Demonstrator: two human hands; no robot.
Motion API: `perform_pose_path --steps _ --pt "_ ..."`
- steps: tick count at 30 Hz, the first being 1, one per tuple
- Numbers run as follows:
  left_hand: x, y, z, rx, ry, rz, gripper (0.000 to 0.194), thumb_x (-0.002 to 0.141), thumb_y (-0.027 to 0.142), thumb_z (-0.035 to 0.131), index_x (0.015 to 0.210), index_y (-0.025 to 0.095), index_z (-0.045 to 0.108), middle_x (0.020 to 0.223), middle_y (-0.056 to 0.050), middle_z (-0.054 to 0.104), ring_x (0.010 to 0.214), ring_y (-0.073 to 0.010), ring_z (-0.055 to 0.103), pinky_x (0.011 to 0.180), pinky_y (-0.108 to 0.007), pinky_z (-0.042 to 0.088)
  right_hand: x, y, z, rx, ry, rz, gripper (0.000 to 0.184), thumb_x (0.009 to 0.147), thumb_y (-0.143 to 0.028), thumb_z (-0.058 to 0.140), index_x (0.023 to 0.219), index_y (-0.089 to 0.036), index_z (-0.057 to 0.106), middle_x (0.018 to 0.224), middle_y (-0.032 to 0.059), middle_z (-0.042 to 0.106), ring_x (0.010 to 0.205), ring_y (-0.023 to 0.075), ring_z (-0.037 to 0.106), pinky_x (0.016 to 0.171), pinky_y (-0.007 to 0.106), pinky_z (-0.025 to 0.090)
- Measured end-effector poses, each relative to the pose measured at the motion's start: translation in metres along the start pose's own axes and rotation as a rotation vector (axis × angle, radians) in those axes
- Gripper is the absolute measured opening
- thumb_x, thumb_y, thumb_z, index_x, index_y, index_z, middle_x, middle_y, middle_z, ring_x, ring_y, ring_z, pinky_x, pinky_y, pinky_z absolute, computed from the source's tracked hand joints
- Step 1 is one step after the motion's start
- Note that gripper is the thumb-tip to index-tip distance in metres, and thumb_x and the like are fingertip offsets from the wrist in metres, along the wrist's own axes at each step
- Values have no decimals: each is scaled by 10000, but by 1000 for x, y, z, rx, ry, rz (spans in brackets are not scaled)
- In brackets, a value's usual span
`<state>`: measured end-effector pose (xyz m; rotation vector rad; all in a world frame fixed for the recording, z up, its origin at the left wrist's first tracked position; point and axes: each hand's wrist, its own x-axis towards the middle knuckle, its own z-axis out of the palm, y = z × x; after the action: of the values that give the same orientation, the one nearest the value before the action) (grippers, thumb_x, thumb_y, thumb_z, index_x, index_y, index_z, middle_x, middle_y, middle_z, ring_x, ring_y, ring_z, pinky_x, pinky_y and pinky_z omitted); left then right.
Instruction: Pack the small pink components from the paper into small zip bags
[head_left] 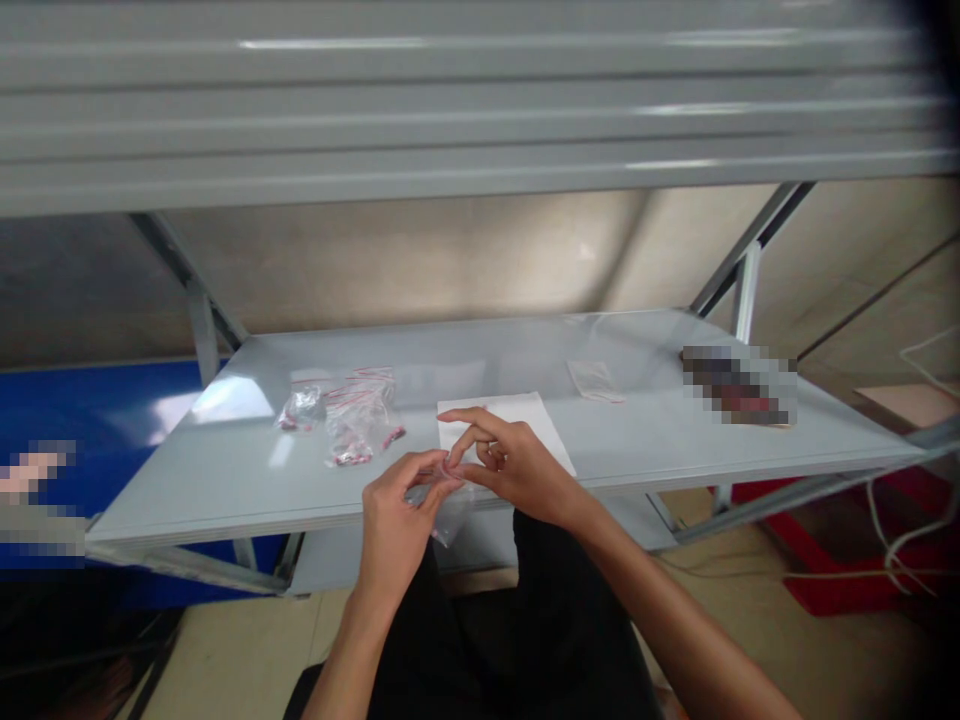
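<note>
At the front edge of a pale grey metal shelf (225, 470), the person's two hands met in a tight pinch above the shelf's lip. The left hand (397, 520) was curled narrow, its thumb and fingers closed on a clear plastic bag (450, 518) that hung down past the edge. The right hand (517, 470) came in from the other side, its forefinger raised and its thumb and middle fingers (480, 452) closed on what looked like a small pinkish piece (452, 468) at the bag's mouth, though that piece was too small to make out. Both forearms rose from the lower edge of the view, bare and angled inward over black trousers (525, 620), with the wrists bent and the right elbow held wider. Just under the right hand lay a white sheet of paper (502, 425). Left of it, two small clear zip bags (360, 415) with red-edged seals already held pink pieces, and the smaller bag (301, 408) lay against the larger one. Farther right, a flat clear packet (595, 380) showed no contents that could be made out, and beyond it sat a pixelated object (739, 385) that could not be identified. Overhead ran a second grey shelf (480, 100), and a red crate (832, 560) stood on the floor below.
</note>
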<state>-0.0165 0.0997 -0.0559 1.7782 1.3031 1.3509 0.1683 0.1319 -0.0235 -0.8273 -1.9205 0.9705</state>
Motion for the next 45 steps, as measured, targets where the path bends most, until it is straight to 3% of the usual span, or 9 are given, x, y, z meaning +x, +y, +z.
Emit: perform_pose_path --steps 4,8,10,16,21,25,40,45 --pt "0 -3 -1 -20 19 -12 168 849 256 782 1013 225 760 931 -21 784 836 -188 751 813 -305 613 -1 4 -3 -76 25 -24 455 924 -236 678 1370 -253 590 966 8 785 569 108 490 594 237 429" --pt "3 -6 -6 -74 105 -81 247 829 309 798 1049 200 767 950 -53 799 874 -214 765 845 -341 625 3 20 -14 -219 367 69 302 928 -249 639 1227 -209 661 923 27 782 537 114 520 584 248 433" --pt "5 -7 -9 -87 139 -108 287 812 323 810 1062 189 770 963 -67 803 901 -226 766 850 -353 630 7 31 -17 -320 470 149 271 905 -212 625 1173 -199 670 867 23 777 534 124 547 608 259 445" --pt "7 -4 -11 -138 177 -140 268 785 316 826 1010 182 766 970 -75 802 891 -229 771 813 -345 644 17 59 -9 -510 403 226 398 858 -170 634 1253 -217 631 928 16 781 608 156 614 655 279 448" --pt "7 -2 -7 -136 164 -141 246 789 304 824 998 187 766 930 -61 800 845 -212 766 804 -338 643 20 61 -2 -582 438 270 355 903 -301 648 1250 -231 637 907 18 770 685 187 656 643 288 427" --pt "7 -5 -6 -127 167 -142 241 787 302 826 993 189 772 931 -57 800 846 -206 761 806 -328 640 19 59 2 -633 447 291 379 903 -259 633 1280 -227 618 884 21 764 776 217 685 645 291 417" --pt "5 -6 -5 -103 104 -130 241 805 318 813 1000 185 765 907 -58 801 854 -216 765 823 -334 635 15 60 1 -562 460 296 458 865 -150 642 1311 -234 574 954 14 786 684 187 655 649 288 429" --pt "5 -7 -5 -86 103 -118 248 810 333 810 1005 186 770 929 -63 802 859 -219 762 821 -341 633 10 53 -4 -379 468 229 398 863 -187 661 1256 -220 606 915 20 779 579 142 580 650 276 449"
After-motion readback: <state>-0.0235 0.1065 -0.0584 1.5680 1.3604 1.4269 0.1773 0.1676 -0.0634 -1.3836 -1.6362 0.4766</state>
